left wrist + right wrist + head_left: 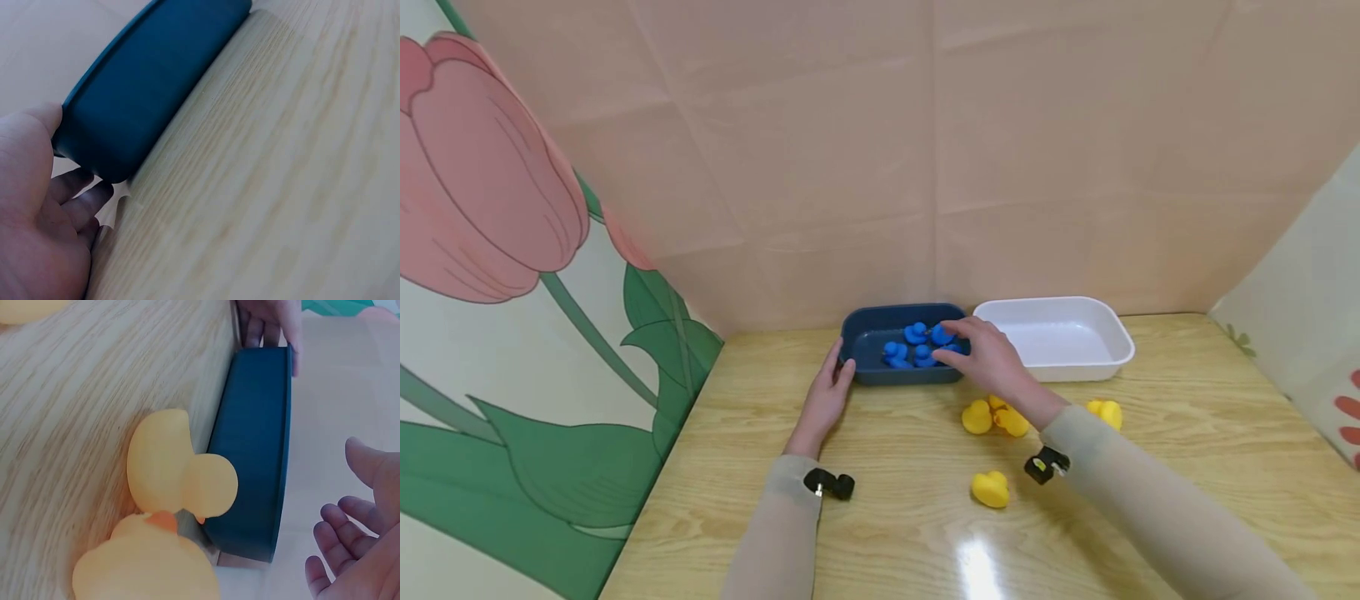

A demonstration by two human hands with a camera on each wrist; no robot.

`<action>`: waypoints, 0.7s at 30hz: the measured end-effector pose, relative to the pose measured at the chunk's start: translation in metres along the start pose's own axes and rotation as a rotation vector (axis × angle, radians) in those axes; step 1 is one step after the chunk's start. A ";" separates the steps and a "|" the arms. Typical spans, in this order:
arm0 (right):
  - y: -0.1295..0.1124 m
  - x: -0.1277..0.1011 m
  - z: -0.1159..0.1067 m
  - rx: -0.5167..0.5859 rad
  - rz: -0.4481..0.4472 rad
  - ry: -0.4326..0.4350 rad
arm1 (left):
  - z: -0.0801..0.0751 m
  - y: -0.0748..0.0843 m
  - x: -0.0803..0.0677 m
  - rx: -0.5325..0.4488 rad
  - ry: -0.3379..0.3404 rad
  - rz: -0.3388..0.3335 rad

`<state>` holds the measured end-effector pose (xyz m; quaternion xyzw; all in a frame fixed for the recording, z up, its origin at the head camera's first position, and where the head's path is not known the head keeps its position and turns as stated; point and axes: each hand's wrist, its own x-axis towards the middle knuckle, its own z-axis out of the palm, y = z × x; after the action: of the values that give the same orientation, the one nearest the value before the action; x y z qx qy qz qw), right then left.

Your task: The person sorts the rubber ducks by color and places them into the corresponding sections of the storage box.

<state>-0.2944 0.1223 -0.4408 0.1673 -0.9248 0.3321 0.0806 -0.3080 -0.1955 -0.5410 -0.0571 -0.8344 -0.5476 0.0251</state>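
Note:
Several small blue rubber ducks point(916, 333) sit inside a dark blue tray point(906, 377). My right hand point(988, 354) is above the tray's right end, thumb and fingers apart, near the ducks there. Nothing shows between its fingers, and in the right wrist view they are loosely bent and free. My left hand point(827, 396) rests against the tray's left end. In the left wrist view, the thumb lies at the tray's rim and the fingertips point(94, 200) are right at its lower corner.
To the right stands a white tray point(1075, 372) with its inside bare. In front of the trays is a cluster of yellow rubber ducks point(977, 417). One yellow duck point(990, 489) lies nearer, and another yellow piece point(1105, 412) shows beyond the right forearm. A beige sheet point(850, 167) hangs behind.

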 end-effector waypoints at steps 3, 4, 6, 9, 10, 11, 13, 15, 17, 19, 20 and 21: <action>0.002 -0.002 -0.003 -0.005 -0.003 0.001 | 0.000 0.001 0.000 0.002 0.000 -0.001; 0.003 -0.003 -0.004 -0.008 -0.003 0.002 | 0.000 0.001 -0.001 0.003 0.001 -0.003; 0.004 -0.005 -0.007 -0.007 -0.002 0.007 | 0.000 0.001 0.000 0.002 0.001 -0.001; 0.005 -0.009 -0.012 0.001 -0.011 0.016 | 0.000 0.000 -0.001 0.004 0.001 -0.001; 0.006 -0.011 -0.013 0.004 -0.012 0.016 | 0.000 0.000 -0.001 0.002 0.000 -0.001; 0.007 -0.013 -0.015 0.010 -0.013 0.016 | 0.000 0.000 -0.001 0.000 -0.001 0.000; 0.009 -0.015 -0.018 0.021 -0.013 0.015 | 0.000 0.000 -0.001 -0.001 -0.002 0.000; 0.011 -0.018 -0.021 0.031 -0.006 0.009 | 0.000 0.000 0.000 -0.003 0.001 0.006; 0.013 -0.021 -0.023 0.040 -0.001 0.010 | 0.000 0.000 0.000 -0.005 0.001 0.011; 0.015 -0.023 -0.026 0.047 -0.002 0.016 | -0.001 0.000 -0.001 -0.005 0.000 0.016; 0.016 -0.025 -0.027 0.051 -0.004 0.017 | -0.001 0.000 -0.001 -0.005 0.000 0.017; 0.017 -0.026 -0.028 0.051 -0.007 0.018 | -0.001 0.000 0.000 -0.007 -0.002 0.014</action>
<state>-0.2747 0.1592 -0.4358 0.1695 -0.9147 0.3568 0.0859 -0.3075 -0.1964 -0.5404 -0.0637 -0.8321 -0.5502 0.0281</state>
